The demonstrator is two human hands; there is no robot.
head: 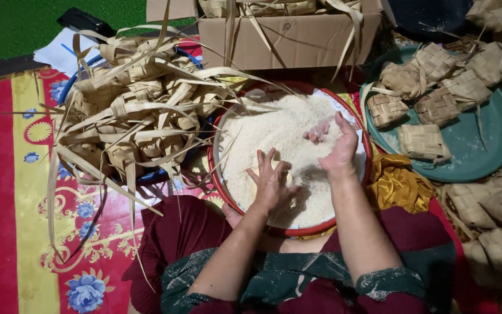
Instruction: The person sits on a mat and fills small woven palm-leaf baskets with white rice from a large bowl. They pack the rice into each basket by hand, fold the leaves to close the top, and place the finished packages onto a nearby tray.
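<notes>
Head view: left hand [272, 181] grips a woven pouch [286, 178] over grainy white rice [274, 136]; right hand [333, 145], cupped half-open, scoops rice in the round red-rimmed basin [219, 186].

**Grain, leaf and plastic**

You see matt, grainy white rice [286, 139] in a smooth red-rimmed basin [216, 180], dry woven palm-leaf pouches [422, 141] on a glossy green plastic tray [483, 145], and a dull cardboard box [297, 38].

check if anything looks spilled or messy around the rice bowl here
Little stands out. A few rice grains lie scattered on the green tray beside the woven leaf pouches. Both hands, left hand and right hand, work in the red-rimmed rice bowl.
</notes>
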